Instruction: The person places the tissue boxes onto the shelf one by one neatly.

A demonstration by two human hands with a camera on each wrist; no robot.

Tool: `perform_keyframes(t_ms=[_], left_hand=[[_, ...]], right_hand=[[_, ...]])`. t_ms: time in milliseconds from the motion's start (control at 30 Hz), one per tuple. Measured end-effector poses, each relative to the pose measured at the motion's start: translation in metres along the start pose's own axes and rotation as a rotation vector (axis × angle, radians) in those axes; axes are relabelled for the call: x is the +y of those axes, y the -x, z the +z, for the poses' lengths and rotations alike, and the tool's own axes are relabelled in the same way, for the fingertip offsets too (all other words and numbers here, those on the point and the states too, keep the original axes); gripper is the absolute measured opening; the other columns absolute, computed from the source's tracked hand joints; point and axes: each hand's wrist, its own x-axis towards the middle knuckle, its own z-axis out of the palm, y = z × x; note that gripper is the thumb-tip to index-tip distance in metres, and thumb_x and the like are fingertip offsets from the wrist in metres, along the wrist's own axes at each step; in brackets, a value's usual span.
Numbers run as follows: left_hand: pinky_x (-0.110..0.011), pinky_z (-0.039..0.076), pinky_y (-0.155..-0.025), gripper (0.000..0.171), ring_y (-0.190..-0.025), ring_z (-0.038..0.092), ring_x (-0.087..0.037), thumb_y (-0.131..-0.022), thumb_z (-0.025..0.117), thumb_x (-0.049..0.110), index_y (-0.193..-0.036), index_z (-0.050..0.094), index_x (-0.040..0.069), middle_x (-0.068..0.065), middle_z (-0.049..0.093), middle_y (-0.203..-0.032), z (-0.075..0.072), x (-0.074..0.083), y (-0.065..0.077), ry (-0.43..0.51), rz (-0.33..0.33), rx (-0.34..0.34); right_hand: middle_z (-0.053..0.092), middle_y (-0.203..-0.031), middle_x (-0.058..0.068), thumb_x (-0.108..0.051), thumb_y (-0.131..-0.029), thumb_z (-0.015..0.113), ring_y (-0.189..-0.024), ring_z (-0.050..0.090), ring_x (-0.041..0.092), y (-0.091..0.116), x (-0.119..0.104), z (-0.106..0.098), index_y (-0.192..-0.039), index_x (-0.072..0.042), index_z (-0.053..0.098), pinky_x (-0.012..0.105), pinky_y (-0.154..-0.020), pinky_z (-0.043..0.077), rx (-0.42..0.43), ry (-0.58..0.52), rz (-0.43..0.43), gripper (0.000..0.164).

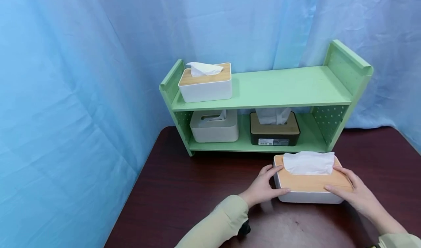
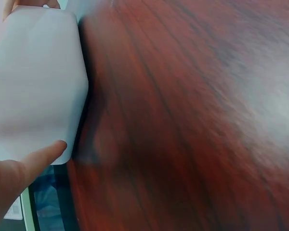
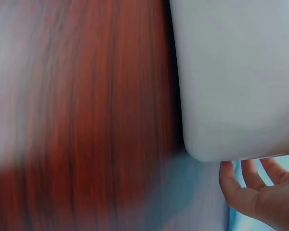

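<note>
A white tissue box [image 1: 310, 197] with a wood-look lid and a tissue sticking up from its slot sits on the table in front of the shelf. My left hand [image 1: 263, 186] grips its left end, thumb at the near corner and a finger over the lid's edge. In the left wrist view, one digit touches the white wall [image 2: 36, 91]. At the opposite end, my right hand [image 1: 356, 193] holds the box, with the thumb over the near lid edge. The right wrist view shows bent fingers [image 3: 231, 185] against the end wall. The box's underside is hidden.
Behind stands a green two-tier shelf [image 1: 283, 87]. A white wood-lidded tissue box [image 1: 206, 91] is on its top left; below are a light grey tissue box [image 1: 215, 132] and a dark brown one [image 1: 274, 138]. Blue curtains surround the dark red wooden table [image 1: 158, 204].
</note>
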Motion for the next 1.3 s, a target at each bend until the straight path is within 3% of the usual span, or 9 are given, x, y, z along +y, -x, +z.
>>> perform_keyframes(t_ms=[267, 400, 500, 600, 633, 800, 1100, 1200, 1300], left_hand=[[-0.025, 0.037, -0.106, 0.068, -0.133, 0.040, -0.013, -0.084, 0.073, 0.028, -0.143, 0.041, 0.028, -0.003, 0.037, -0.148, -0.008, -0.018, 0.007, 0.104, 0.014, 0.006], [-0.025, 0.034, -0.108, 0.067, -0.135, 0.038, -0.015, -0.086, 0.071, 0.023, -0.144, 0.038, 0.027, -0.002, 0.034, -0.149, -0.014, -0.024, 0.012, 0.186, 0.005, 0.001], [-0.028, 0.034, -0.109, 0.066, -0.136, 0.038, -0.019, -0.087, 0.069, 0.022, -0.144, 0.037, 0.029, -0.001, 0.031, -0.151, -0.019, -0.028, 0.016, 0.230, -0.020, 0.000], [-0.030, 0.033, -0.110, 0.065, -0.137, 0.036, -0.021, -0.088, 0.068, 0.022, -0.144, 0.035, 0.031, 0.001, 0.029, -0.152, -0.022, -0.031, 0.020, 0.259, -0.037, 0.005], [-0.031, 0.033, -0.110, 0.065, -0.137, 0.036, -0.022, -0.088, 0.068, 0.022, -0.144, 0.035, 0.031, 0.001, 0.029, -0.152, -0.023, -0.032, 0.021, 0.265, -0.037, 0.009], [-0.036, 0.032, -0.111, 0.065, -0.137, 0.037, -0.026, -0.088, 0.068, 0.020, -0.145, 0.035, 0.027, -0.002, 0.030, -0.153, -0.026, -0.037, 0.025, 0.280, -0.016, 0.026], [-0.037, 0.032, -0.111, 0.064, -0.139, 0.034, -0.025, -0.088, 0.068, 0.016, -0.144, 0.038, 0.020, -0.006, 0.035, -0.151, -0.030, -0.042, 0.031, 0.316, 0.040, 0.070], [-0.034, 0.033, -0.110, 0.064, -0.138, 0.035, -0.022, -0.087, 0.068, 0.015, -0.144, 0.040, 0.018, -0.006, 0.037, -0.150, -0.031, -0.043, 0.033, 0.315, 0.055, 0.086], [-0.035, 0.035, -0.109, 0.063, -0.136, 0.037, -0.022, -0.086, 0.069, 0.013, -0.143, 0.041, 0.016, -0.008, 0.038, -0.149, -0.034, -0.043, 0.036, 0.298, 0.070, 0.101]], right_hand=[[0.027, -0.144, 0.030, -0.023, -0.090, 0.065, -0.114, 0.021, -0.021, -0.001, -0.017, 0.019, -0.149, -0.009, 0.021, -0.002, -0.079, 0.017, -0.036, -0.004, 0.057, 0.075], [0.023, -0.146, 0.034, -0.028, -0.089, 0.066, -0.135, 0.026, 0.018, -0.003, -0.029, 0.026, -0.150, -0.006, 0.016, 0.003, -0.080, 0.022, -0.083, -0.007, 0.104, 0.081], [0.017, -0.149, 0.034, -0.030, -0.089, 0.066, -0.129, 0.025, 0.047, -0.004, -0.035, 0.031, -0.151, -0.008, 0.013, 0.025, -0.098, 0.030, -0.132, -0.017, 0.137, 0.085], [0.017, -0.149, 0.034, -0.031, -0.088, 0.067, -0.129, 0.023, 0.050, -0.005, -0.036, 0.034, -0.151, -0.011, 0.012, 0.055, -0.098, 0.027, -0.147, -0.005, 0.138, 0.086], [0.018, -0.149, 0.034, -0.031, -0.088, 0.067, -0.129, 0.024, 0.050, -0.005, -0.036, 0.035, -0.152, -0.011, 0.012, 0.061, -0.095, 0.026, -0.148, -0.003, 0.133, 0.086], [0.022, -0.149, 0.032, -0.031, -0.087, 0.069, -0.129, 0.025, 0.049, -0.004, -0.034, 0.038, -0.152, -0.014, 0.014, 0.060, -0.096, 0.024, -0.132, 0.001, 0.120, 0.087], [0.027, -0.148, 0.028, -0.028, -0.083, 0.073, -0.129, 0.027, 0.043, -0.006, -0.037, 0.045, -0.150, -0.013, 0.024, 0.048, -0.100, 0.024, -0.091, -0.028, 0.099, 0.084], [0.032, -0.147, 0.026, -0.028, -0.082, 0.074, -0.131, 0.032, 0.017, -0.005, -0.039, 0.049, -0.149, -0.014, 0.028, 0.033, -0.099, 0.027, -0.067, -0.014, 0.085, 0.082], [0.036, -0.145, 0.025, -0.026, -0.080, 0.076, -0.117, 0.030, -0.014, -0.002, -0.042, 0.052, -0.147, -0.014, 0.033, 0.013, -0.087, 0.027, -0.041, -0.006, 0.058, 0.081]])
